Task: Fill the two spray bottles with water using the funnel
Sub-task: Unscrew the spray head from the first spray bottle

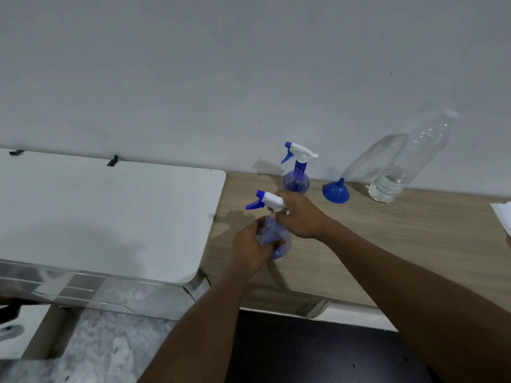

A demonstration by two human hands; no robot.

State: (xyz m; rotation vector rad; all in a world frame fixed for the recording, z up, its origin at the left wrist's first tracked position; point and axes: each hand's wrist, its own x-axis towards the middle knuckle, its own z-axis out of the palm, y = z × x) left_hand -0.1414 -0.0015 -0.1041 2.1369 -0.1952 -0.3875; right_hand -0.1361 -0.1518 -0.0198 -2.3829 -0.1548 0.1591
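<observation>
Within left hand (249,246), bulbous translucent blue spray bottle (274,231)

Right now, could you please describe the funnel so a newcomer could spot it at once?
Start at the wooden table. Between the far spray bottle and the clear water bottle sits the funnel, solid blue, wide mouth down, spout up.

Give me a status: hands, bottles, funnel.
Left hand grips near spray bottle; right hand grips its trigger head, still on. Second spray bottle capped, standing behind. Funnel mouth-down, water bottle beside it, untouched.
</observation>
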